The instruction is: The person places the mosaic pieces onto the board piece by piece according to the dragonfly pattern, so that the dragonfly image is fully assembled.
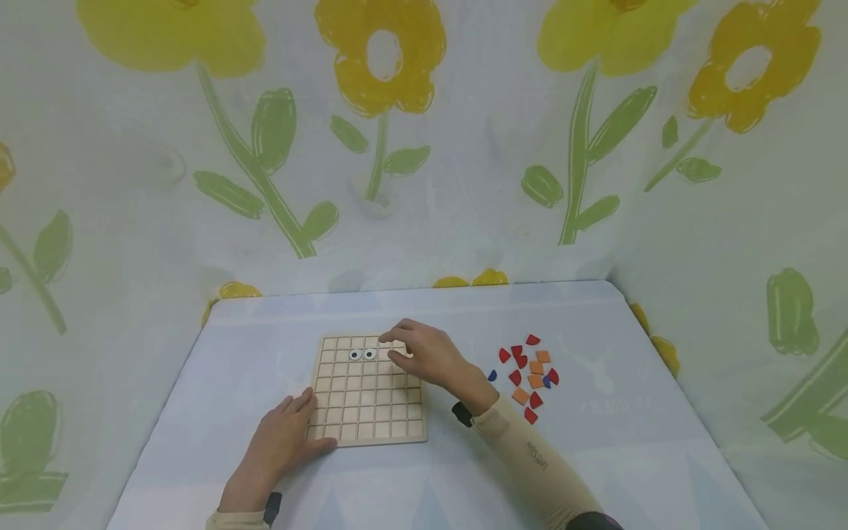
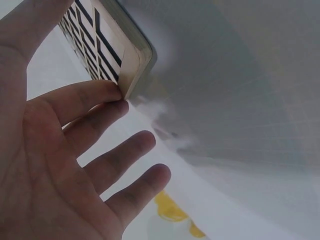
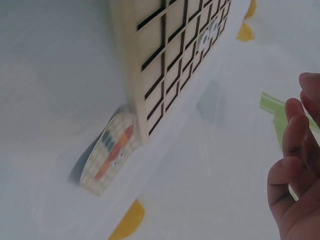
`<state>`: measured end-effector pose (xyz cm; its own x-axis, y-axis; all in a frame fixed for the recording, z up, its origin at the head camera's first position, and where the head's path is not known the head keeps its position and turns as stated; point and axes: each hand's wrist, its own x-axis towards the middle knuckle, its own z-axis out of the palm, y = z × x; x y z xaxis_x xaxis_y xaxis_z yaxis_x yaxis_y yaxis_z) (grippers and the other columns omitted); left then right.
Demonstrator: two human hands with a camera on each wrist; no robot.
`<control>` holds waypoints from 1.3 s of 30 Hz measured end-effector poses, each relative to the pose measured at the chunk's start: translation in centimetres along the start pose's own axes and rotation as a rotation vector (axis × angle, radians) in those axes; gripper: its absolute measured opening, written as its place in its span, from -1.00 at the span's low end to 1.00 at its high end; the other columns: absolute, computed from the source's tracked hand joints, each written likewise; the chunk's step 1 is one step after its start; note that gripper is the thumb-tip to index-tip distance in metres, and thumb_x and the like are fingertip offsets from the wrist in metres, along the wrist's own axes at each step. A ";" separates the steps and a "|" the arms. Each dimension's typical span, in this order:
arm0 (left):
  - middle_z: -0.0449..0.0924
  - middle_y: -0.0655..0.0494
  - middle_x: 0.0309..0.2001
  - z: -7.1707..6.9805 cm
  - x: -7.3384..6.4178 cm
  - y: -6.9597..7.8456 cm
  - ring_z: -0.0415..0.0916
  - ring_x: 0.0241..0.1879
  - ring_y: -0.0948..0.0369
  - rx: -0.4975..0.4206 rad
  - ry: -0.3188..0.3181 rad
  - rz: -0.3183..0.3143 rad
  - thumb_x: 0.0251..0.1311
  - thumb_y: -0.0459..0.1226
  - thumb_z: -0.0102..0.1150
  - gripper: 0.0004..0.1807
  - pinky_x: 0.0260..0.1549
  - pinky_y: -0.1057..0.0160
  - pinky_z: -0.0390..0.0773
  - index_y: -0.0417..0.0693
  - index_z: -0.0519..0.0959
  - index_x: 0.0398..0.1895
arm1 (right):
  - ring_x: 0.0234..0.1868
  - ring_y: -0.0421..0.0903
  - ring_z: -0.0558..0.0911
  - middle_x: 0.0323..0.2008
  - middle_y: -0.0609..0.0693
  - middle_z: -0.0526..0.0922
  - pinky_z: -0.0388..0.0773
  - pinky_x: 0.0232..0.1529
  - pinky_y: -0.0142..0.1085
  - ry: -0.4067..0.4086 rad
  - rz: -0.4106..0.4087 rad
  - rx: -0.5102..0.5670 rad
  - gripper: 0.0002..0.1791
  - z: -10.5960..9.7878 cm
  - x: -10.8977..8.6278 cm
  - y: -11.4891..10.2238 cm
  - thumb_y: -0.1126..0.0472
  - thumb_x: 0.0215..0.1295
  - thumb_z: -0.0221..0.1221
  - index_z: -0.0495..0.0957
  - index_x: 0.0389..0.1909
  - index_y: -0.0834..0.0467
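Observation:
A square wooden grid board lies on the table, with two round eye pieces side by side in its upper rows. My left hand rests at the board's lower left corner. In the left wrist view its fingers are extended, with fingertips touching the board's edge. Over the upper right part of the board hovers my right hand, its fingers loosely bent and nothing visible between them. The right wrist view shows a card with a printed grid picture beside the board; I cannot pick it out in the head view.
Right of the board lie scattered red quarter-round pieces, orange squares and small blue half-round pieces. The white table meets a flower-printed cloth wall at the back and sides.

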<state>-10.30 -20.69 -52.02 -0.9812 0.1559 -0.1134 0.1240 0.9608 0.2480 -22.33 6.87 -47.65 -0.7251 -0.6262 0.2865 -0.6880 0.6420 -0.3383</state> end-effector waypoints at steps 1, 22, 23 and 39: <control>0.31 -0.33 0.42 0.0 0.0 0.0 0.27 0.36 -0.34 0.001 0.000 0.001 -0.07 0.22 0.50 0.11 0.32 -0.31 0.32 -0.45 0.39 0.35 | -0.35 -0.28 0.57 0.00 -0.19 0.65 0.52 -0.40 -0.52 0.003 0.003 -0.010 -0.70 -0.2 -0.4 0.2 0.11 0.40 0.28 0.67 0.12 -0.07; 0.31 -0.33 0.42 -0.2 0.0 0.1 0.28 0.36 -0.30 0.004 -0.004 0.006 -0.07 0.22 0.50 0.12 0.33 -0.26 0.33 -0.47 0.38 0.35 | -0.29 -0.19 0.54 0.01 -0.13 0.66 0.55 -0.41 -0.40 0.141 0.286 -0.062 -0.53 -5.5 -7.3 8.1 0.20 0.27 0.41 0.63 0.20 -0.06; 0.31 -0.33 0.42 -0.2 0.0 0.1 0.28 0.36 -0.30 0.004 -0.004 0.004 -0.07 0.22 0.50 0.12 0.33 -0.26 0.33 -0.46 0.38 0.36 | -0.28 -0.17 0.55 0.01 -0.12 0.66 0.56 -0.39 -0.39 0.134 0.296 -0.062 -0.53 -5.5 -7.6 8.4 0.21 0.26 0.41 0.63 0.20 -0.05; 0.33 -0.32 0.41 -0.1 0.1 -0.1 0.25 0.35 -0.39 0.010 -0.011 -0.005 -0.07 0.26 0.46 0.14 0.30 -0.33 0.32 -0.45 0.38 0.36 | 0.06 -0.01 0.60 0.19 0.01 0.60 0.67 0.11 -0.04 -0.130 0.450 -0.008 -0.55 -5.0 -11.4 12.3 0.19 0.34 0.36 0.61 0.24 -0.03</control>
<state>-10.46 -20.80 -51.97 -0.9802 0.1533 -0.1255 0.1202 0.9638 0.2380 -22.67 24.08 -50.52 -0.9425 -0.3342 -0.0017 -0.3062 0.8658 -0.3957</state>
